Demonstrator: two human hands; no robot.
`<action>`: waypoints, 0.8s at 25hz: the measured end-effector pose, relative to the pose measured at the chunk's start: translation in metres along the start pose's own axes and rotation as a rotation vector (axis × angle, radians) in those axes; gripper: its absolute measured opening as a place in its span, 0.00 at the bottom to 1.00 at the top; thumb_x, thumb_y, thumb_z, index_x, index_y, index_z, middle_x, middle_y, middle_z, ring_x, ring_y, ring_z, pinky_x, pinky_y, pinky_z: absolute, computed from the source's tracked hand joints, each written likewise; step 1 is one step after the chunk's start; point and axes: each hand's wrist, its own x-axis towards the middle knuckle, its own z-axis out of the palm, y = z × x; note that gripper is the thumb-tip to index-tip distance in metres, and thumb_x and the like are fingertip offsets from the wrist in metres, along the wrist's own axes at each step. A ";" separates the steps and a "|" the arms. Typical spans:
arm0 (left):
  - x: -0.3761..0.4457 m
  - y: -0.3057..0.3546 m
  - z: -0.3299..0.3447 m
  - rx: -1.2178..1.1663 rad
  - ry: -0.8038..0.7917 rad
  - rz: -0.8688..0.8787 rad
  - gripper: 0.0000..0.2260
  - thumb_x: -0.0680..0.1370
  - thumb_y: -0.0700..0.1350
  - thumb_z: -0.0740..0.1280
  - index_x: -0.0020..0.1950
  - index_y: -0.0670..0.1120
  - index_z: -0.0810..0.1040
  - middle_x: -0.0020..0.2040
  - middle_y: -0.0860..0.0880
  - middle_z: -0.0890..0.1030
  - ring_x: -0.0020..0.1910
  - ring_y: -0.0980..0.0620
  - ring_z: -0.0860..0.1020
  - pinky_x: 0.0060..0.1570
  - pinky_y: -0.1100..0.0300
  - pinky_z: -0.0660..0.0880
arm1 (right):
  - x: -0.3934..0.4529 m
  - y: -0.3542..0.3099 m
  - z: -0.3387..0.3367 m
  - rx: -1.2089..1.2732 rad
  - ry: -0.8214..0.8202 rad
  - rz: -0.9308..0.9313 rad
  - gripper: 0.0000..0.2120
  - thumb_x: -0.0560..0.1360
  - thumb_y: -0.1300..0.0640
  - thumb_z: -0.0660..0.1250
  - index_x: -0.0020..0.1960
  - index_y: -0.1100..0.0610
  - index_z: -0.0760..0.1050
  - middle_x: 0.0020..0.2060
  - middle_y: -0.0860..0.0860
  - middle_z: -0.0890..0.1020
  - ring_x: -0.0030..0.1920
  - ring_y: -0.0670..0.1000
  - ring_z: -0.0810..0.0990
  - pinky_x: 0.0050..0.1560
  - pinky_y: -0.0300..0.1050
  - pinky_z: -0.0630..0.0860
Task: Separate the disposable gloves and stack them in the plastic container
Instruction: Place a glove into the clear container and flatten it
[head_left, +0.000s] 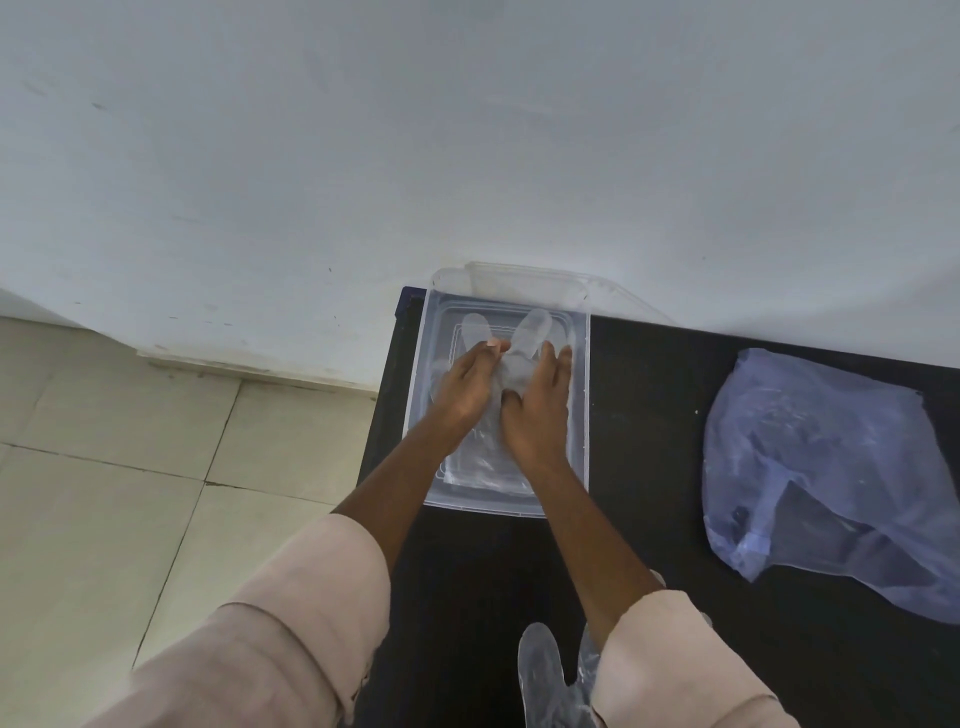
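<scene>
Glove (511, 358) flat in container (582, 415), under both hands (467, 384) (535, 410).

Plain indoor room, white wall (260, 156), tiled floor (104, 493), black table (649, 415)

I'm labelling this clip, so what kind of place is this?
Probably a plain indoor room, not clearly a kitchen or shop: a black table against a bare white wall, pale floor tiles, and a clear plastic container for gloves.
</scene>
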 end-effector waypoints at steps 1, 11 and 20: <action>0.000 0.000 0.000 -0.005 0.000 0.000 0.18 0.81 0.59 0.51 0.62 0.58 0.76 0.66 0.49 0.78 0.66 0.51 0.74 0.69 0.46 0.69 | -0.001 -0.001 0.000 0.031 0.016 0.004 0.33 0.78 0.63 0.60 0.78 0.57 0.47 0.79 0.56 0.45 0.78 0.57 0.47 0.73 0.56 0.60; 0.000 0.005 -0.006 -0.082 0.031 -0.001 0.15 0.83 0.55 0.54 0.60 0.54 0.77 0.61 0.49 0.78 0.57 0.54 0.77 0.57 0.55 0.75 | -0.004 -0.003 -0.010 0.216 0.090 0.006 0.33 0.76 0.66 0.60 0.77 0.56 0.51 0.77 0.55 0.59 0.75 0.54 0.60 0.70 0.38 0.55; -0.041 0.056 -0.009 -0.099 0.036 0.070 0.07 0.79 0.46 0.65 0.56 0.51 0.79 0.57 0.45 0.82 0.53 0.50 0.80 0.52 0.54 0.74 | -0.038 -0.017 -0.059 0.541 0.109 -0.033 0.15 0.77 0.62 0.65 0.63 0.55 0.73 0.58 0.51 0.79 0.56 0.50 0.79 0.55 0.43 0.77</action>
